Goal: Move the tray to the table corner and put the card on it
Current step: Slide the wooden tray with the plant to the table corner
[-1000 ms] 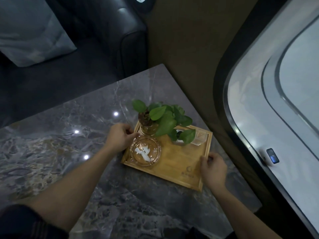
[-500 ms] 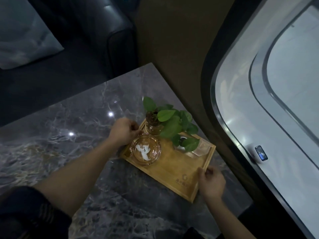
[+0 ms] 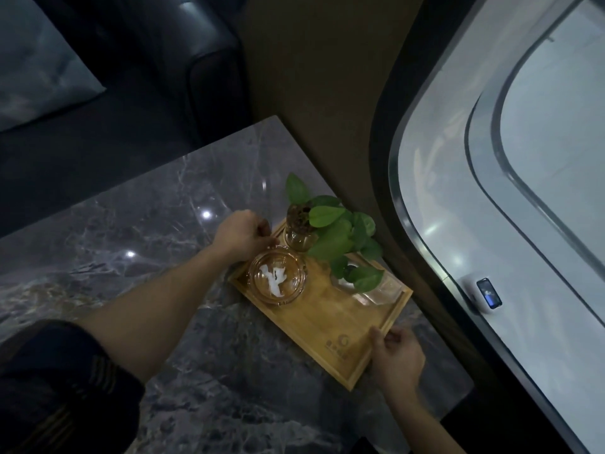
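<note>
A wooden tray point(image 3: 330, 329) lies on the grey marble table point(image 3: 137, 244), close to the table's right edge. My left hand point(image 3: 240, 237) grips the tray's far left end. At the near right end, my right hand point(image 3: 396, 353) holds the rim. On the tray stand a glass ashtray point(image 3: 276, 278) with white scraps, a leafy plant in a glass vase point(image 3: 299, 234), and a clear glass holder point(image 3: 381, 291) partly under the leaves. I cannot make out a card.
A dark leather sofa point(image 3: 170, 54) with a pale cushion point(image 3: 39, 67) stands beyond the table. A brown strip of floor point(image 3: 311, 93) runs along the table's right edge. Further right is a curved pale surface with a small lit device point(image 3: 488, 293).
Both hands have slid the tray toward the table's right edge and turned it slightly. The camera view has shifted too.
</note>
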The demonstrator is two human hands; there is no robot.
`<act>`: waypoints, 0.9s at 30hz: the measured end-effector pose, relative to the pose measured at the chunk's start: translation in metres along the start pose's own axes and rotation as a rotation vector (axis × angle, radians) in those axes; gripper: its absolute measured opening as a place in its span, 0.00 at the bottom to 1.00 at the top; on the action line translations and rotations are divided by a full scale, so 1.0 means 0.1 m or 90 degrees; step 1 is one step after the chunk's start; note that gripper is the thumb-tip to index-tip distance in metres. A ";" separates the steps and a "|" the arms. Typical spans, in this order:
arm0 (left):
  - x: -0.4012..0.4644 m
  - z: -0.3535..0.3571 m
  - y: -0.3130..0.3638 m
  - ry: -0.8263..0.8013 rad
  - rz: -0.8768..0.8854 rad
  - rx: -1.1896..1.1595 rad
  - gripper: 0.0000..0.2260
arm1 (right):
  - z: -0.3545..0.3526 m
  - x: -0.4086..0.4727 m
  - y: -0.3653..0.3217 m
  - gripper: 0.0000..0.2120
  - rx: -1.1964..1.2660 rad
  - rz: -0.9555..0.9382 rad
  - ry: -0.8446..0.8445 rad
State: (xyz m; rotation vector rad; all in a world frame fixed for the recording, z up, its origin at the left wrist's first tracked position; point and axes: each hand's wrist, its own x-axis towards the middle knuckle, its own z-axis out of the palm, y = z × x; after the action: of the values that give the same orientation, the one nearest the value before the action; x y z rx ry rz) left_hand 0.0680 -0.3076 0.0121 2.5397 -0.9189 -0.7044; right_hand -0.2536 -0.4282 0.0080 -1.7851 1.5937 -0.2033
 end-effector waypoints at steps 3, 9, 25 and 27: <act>0.08 0.00 0.01 -0.014 -0.004 -0.006 0.12 | 0.01 0.02 0.01 0.09 -0.007 0.011 -0.009; 0.11 0.00 0.01 -0.024 -0.014 -0.029 0.14 | 0.01 0.06 0.02 0.08 -0.022 0.027 -0.017; -1.10 0.44 -0.25 0.208 -0.320 -0.587 0.10 | -0.20 0.27 -0.05 0.18 0.005 -0.061 -0.088; -1.20 0.52 -0.15 0.218 -0.366 -0.704 0.08 | -0.24 0.33 -0.09 0.18 -0.018 -0.080 -0.103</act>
State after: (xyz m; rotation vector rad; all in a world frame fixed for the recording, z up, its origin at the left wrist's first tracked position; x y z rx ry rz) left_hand -0.0333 -0.2247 0.0024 1.7536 0.3189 -0.6271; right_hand -0.2527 -0.4682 0.0194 -1.8749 1.3794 -0.0928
